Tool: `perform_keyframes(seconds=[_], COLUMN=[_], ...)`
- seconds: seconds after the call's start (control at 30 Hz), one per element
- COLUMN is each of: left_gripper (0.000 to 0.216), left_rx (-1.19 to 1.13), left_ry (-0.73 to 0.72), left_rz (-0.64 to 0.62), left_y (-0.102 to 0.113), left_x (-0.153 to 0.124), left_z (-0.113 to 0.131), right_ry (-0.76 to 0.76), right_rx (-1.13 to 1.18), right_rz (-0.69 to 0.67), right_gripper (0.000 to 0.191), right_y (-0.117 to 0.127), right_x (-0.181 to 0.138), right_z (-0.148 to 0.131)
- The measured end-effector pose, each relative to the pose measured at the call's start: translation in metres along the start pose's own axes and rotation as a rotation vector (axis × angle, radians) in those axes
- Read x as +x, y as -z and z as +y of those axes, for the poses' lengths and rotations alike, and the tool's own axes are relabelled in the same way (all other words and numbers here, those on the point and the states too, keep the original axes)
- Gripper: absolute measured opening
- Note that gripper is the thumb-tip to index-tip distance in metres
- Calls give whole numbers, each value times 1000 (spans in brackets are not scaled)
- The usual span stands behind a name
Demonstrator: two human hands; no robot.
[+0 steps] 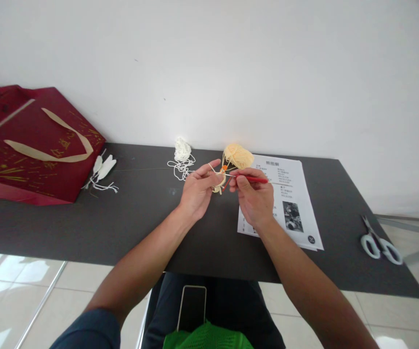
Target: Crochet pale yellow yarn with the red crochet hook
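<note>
My left hand pinches a small cream crochet piece above the dark table, with the index finger stretched out and yarn running over it. My right hand is closed on a red crochet hook whose tip points left into the piece. A small orange marker shows at the work. Yarn leads back to a pale yellow yarn ball just behind my hands.
A white yarn tangle lies behind my left hand. A printed sheet lies under my right hand. Scissors rest at the right edge. A red gift bag and white knitted pieces sit left. A phone lies on my lap.
</note>
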State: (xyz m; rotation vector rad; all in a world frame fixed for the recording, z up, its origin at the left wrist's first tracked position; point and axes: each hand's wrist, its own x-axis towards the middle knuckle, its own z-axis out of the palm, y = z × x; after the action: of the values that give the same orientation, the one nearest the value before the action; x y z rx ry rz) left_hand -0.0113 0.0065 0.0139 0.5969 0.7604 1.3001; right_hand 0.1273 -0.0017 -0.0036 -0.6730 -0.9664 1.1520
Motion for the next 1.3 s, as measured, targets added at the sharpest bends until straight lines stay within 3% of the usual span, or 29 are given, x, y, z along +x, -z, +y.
perform_keyframes(seconds=[0.17, 0.33, 0.5, 0.6, 0.7, 0.9, 1.3], left_gripper=[52, 52, 48, 42, 40, 34, 34], left_rx=[69, 167, 423, 572, 620, 567, 260], left_ry=[-1, -75, -298, -479, -566, -511, -248], left_rz=[-20, 16, 143, 167, 153, 72, -55], left_y=[-1, 2, 5, 3, 1, 2, 8], left_x=[-1, 0, 0, -4, -7, -6, 2], left_z=[0, -1, -4, -4, -3, 0, 3], right_ry=[-22, 91, 243, 217, 145, 69, 75], right_rx=[69, -130, -358, -360, -296, -94, -102], right_rz=[-16, -20, -13, 9, 27, 12, -40], right_gripper=[19, 17, 13, 12, 11, 16, 23], right_y=[0, 3, 0, -4, -5, 1, 2], right_x=[6, 4, -7, -10, -8, 1, 0], right_z=[-7, -10, -12, -15, -18, -15, -16])
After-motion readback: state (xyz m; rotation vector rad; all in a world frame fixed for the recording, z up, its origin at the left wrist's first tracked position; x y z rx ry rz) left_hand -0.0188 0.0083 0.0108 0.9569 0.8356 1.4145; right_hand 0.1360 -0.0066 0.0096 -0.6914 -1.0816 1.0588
